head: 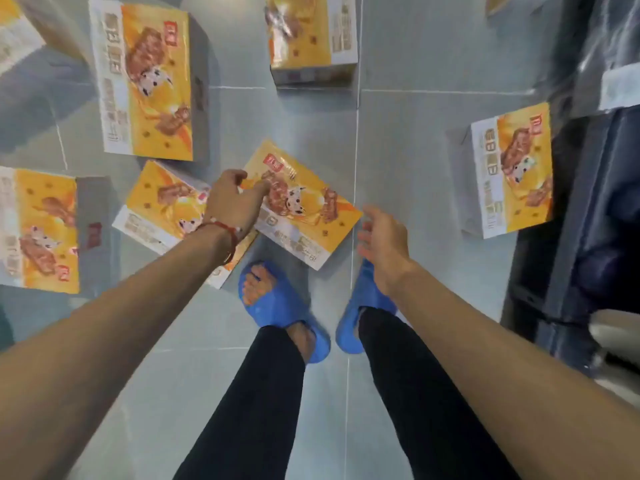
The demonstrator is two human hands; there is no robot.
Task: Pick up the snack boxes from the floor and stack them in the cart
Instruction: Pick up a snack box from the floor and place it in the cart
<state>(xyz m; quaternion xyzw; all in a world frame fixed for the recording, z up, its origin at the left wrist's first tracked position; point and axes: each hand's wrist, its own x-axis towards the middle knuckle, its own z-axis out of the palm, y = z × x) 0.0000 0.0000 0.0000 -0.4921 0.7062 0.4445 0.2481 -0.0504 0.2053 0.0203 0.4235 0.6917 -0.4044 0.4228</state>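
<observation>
Snack box, central: yellow-orange printed face up, flat on the grey tiled floor, turned diagonally. Its near white edge lies just ahead of the toes of two blue slippers.

Left hand: over the box's left edge, fingers bent and reaching onto the printed face. Motion blur; cannot tell whether it grips or only touches. Red bracelet on the wrist.

Right hand: fingers relaxed and spread, holding nothing, just beside the box's right corner and apart from it.

Second snack box: flat, just left of the central one. The left wrist hides where the two edges meet.

Further boxes, all on the floor:
- large box, upper left
- top-centre box, partly cut by the frame
- left-edge box
- top-left corner box, mostly out of view
- right-hand box, its far edge against a dark structure along the right border. Cannot tell whether this is the cart.

Open room: a bare strip of tile runs between the central box and the right-hand box. More bare tile lies between the central and top-centre boxes.
</observation>
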